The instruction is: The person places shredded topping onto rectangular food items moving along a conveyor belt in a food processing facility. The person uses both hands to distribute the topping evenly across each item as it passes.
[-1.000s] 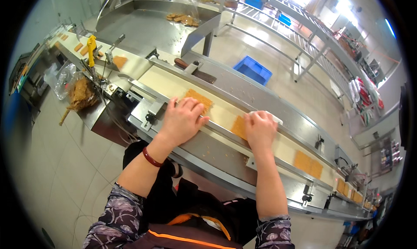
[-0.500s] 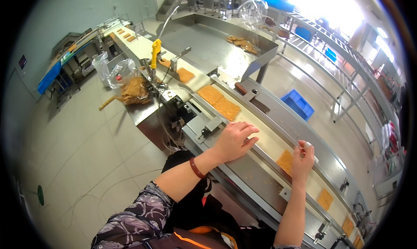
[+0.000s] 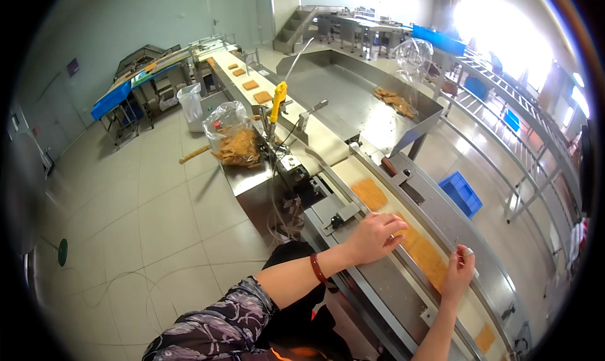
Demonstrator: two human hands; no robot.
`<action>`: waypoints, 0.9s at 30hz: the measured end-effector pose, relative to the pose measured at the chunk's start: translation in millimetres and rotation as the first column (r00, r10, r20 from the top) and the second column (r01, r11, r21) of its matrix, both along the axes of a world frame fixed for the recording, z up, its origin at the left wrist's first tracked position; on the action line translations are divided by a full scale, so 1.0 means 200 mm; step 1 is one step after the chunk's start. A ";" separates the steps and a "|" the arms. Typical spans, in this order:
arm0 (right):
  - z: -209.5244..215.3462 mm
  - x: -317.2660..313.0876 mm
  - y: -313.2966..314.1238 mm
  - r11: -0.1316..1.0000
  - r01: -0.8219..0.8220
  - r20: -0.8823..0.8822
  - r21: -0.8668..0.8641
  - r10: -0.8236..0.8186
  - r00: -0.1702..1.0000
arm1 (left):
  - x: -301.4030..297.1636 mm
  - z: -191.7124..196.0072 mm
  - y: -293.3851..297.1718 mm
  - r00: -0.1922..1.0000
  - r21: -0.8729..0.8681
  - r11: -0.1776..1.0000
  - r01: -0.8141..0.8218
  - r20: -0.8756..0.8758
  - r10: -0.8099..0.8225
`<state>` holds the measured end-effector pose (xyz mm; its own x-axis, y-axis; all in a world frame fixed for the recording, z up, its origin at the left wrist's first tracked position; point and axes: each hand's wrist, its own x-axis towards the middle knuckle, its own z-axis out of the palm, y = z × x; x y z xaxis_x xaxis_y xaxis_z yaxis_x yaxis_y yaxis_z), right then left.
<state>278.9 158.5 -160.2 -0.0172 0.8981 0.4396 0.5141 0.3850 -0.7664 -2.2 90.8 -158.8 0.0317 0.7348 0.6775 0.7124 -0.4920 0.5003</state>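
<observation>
Flat golden-brown biscuit-like pieces ride on a cream conveyor belt [image 3: 353, 166]. My left hand [image 3: 376, 238] hovers at the belt's near rail, fingers loosely bent and thumb apart, with nothing visible in it. Across the belt, at the far rail, my right hand [image 3: 459, 274] has its fingers drawn together; a small whitish thing shows at a fingertip, too small to make out. A row of touching pieces [image 3: 423, 254] lies on the belt between both hands. One piece [image 3: 369, 194] sits upstream of my left hand, and another [image 3: 484, 339] lies downstream of my right.
Up the line stands a yellow-handled device [image 3: 278, 101]. Beside it a clear bag [image 3: 236, 140] of broken pieces rests on a metal stand. Beyond the belt are a steel tray table [image 3: 340, 77] with a heap of pieces, a blue crate [image 3: 460, 194] on the floor and a roller rack [image 3: 504, 84].
My view has turned left, so the scene sits farther right. The touching pieces have travelled down the belt to between my hands, and another piece follows. Both hands keep nearly the same pose.
</observation>
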 end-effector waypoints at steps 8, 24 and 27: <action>0.00 -0.01 0.00 1.000 -0.020 -0.034 -0.021 0.019 0.999 | 0.00 0.00 0.00 1.000 0.014 1.000 -0.017 -0.004 0.017; -0.01 0.01 0.01 1.000 -0.003 -0.009 -0.008 0.003 1.000 | 0.00 0.00 -0.01 1.000 -0.011 1.000 -0.007 0.000 0.007; -0.04 0.02 0.03 1.000 -0.018 -0.037 -0.009 0.018 0.999 | 0.00 0.00 -0.01 1.000 -0.005 1.000 -0.002 0.000 0.002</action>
